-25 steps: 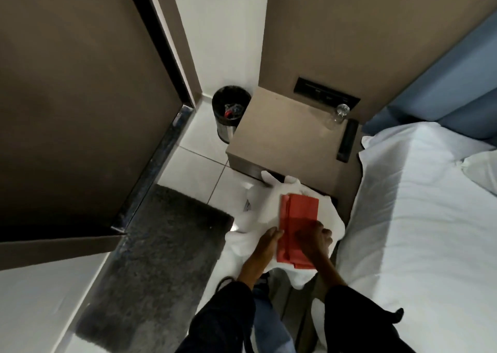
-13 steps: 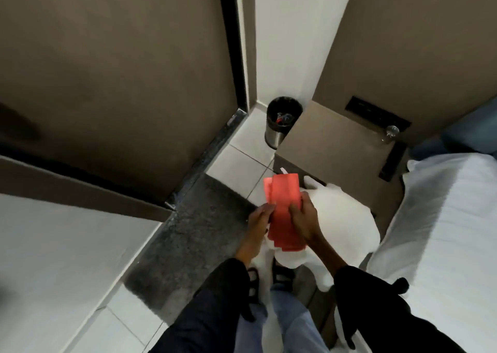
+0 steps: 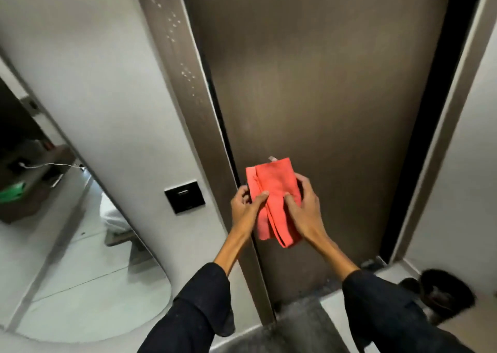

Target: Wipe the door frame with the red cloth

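A folded red cloth (image 3: pixel 274 191) is held up in front of the brown door (image 3: pixel 322 97). My left hand (image 3: pixel 246 207) pinches its left edge with thumb on top. My right hand (image 3: pixel 304 204) grips its right side, fingers wrapped behind it. The brown door frame's left post (image 3: pixel 188 89) runs down just left of the cloth and carries pale specks along its upper part. The frame's right post (image 3: pixel 454 105) stands at the far right, beyond a dark gap.
A black wall switch (image 3: pixel 184 196) sits on the white wall left of the frame. A large rounded mirror (image 3: pixel 67 245) fills the lower left. A grey mat (image 3: pixel 293 331) lies at the door's foot, and a black bin (image 3: pixel 443 291) stands at lower right.
The view has swung up and left from the bedside floor to the door. Both hands lifted the red cloth off the white bundle and brought it before the door, near the left post.
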